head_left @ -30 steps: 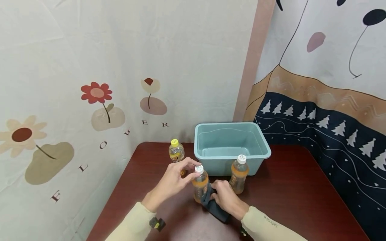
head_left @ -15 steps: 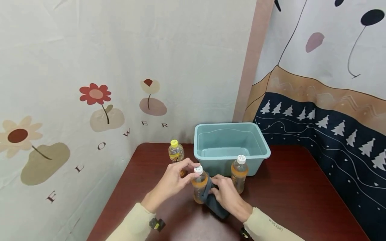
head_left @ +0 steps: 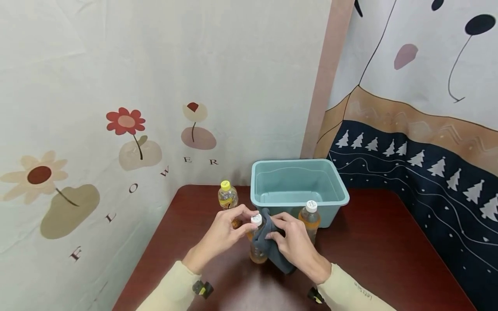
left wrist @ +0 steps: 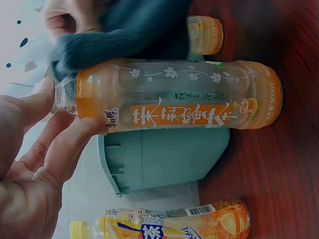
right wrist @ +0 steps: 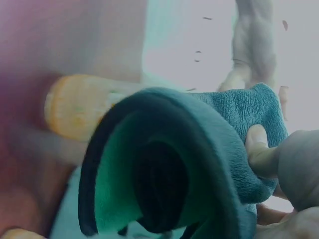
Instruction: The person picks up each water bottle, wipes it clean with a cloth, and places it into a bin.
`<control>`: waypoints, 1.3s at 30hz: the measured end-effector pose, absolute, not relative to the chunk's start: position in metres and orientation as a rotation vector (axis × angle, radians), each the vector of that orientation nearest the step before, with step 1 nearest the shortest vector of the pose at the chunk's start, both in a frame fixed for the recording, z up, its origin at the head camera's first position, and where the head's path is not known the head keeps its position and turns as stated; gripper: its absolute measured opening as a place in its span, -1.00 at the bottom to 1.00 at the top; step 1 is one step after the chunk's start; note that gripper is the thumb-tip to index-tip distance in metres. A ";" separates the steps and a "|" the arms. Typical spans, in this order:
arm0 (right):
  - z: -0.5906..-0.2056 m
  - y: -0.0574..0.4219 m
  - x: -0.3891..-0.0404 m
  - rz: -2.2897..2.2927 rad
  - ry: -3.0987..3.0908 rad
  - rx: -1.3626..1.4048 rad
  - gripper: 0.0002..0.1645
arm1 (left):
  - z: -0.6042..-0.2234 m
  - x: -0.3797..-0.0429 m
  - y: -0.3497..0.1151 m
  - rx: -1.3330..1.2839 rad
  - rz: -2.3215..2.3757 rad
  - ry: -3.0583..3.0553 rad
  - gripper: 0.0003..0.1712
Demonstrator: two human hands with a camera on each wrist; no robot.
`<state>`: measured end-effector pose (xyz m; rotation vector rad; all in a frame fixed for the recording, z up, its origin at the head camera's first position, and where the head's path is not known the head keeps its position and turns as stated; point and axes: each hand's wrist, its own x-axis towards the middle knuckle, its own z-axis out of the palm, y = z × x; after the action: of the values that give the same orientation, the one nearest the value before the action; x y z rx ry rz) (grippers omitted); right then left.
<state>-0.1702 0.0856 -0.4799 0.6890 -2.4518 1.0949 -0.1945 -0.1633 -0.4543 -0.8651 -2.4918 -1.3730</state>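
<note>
Bottle (left wrist: pixel 184 94): 茉莉蜜茶 in white, "500ml" near base.

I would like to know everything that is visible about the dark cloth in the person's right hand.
The cloth looks dark blue-grey in the head view and teal in the wrist views, with a fuzzy, towel-like surface. It is crumpled, one part curling into a loop with a darker edge. The right grip pinches it near its upper end, which appears to lie against the middle bottle. The rest hangs toward the table; whether it touches is unclear.
</note>
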 end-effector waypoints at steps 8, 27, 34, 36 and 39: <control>-0.464 0.081 -0.171 1.062 -2.439 0.766 -0.38 | -0.453 -0.192 -0.165 -0.859 -1.380 -2.495 -0.74; -0.474 0.089 -0.169 1.081 -2.558 0.795 -0.25 | -0.452 -0.191 -0.163 -0.861 -1.389 -2.508 -0.79; -0.486 0.092 -0.169 1.062 -2.612 0.721 -0.40 | -0.451 -0.191 -0.163 -0.852 -1.397 -2.532 -0.79; -0.493 0.093 -0.170 1.044 -2.629 0.727 -0.49 | -0.451 -0.191 -0.163 -0.840 -1.412 -2.542 -0.79; -0.505 0.093 -0.173 1.003 -2.659 0.766 -0.64 | -0.452 -0.190 -0.162 -0.834 -1.420 -2.545 -0.79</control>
<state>-0.1728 0.0932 -0.5047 0.7663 -2.6594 1.0026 -0.1902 -0.1624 -0.4522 -0.8336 -2.5445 -1.4197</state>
